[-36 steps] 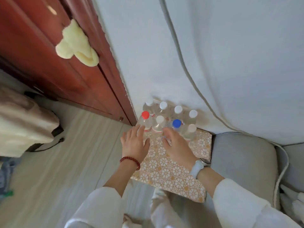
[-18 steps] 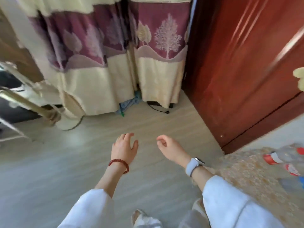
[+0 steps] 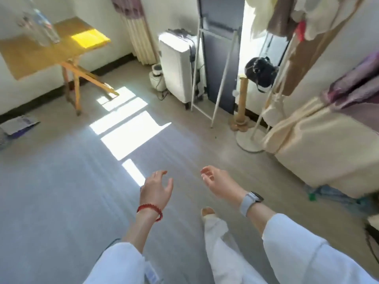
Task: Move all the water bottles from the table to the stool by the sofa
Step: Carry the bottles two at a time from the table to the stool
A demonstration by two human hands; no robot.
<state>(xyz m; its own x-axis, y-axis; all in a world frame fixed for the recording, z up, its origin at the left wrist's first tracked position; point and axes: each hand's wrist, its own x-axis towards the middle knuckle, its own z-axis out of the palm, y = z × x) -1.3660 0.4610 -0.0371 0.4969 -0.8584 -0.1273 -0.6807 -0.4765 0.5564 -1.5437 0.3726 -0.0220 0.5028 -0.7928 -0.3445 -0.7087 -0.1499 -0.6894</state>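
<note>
A wooden folding table (image 3: pixel 30 56) stands at the far left against the wall. Clear water bottles (image 3: pixel 44 29) stand on its back part, blurred and cut off by the frame's top edge. My left hand (image 3: pixel 155 189), with a red bead bracelet on the wrist, hangs over the floor with fingers apart and holds nothing. My right hand (image 3: pixel 219 184), with a grey watch on the wrist, is also empty, fingers loosely curled. Both hands are far from the table. The stool and the sofa are out of view.
A white suitcase (image 3: pixel 177 66) and a metal rack (image 3: pixel 215 78) stand at the far wall. A wooden post (image 3: pixel 242 103), a coat stand with a black bag (image 3: pixel 259 74) and curtains (image 3: pixel 320 136) fill the right. Papers (image 3: pixel 18 125) lie on the floor at left.
The view has swung from the stool with its bottles, past the door and curtain, to the room with the table. Both hands left the stool and now hang empty over the floor.
</note>
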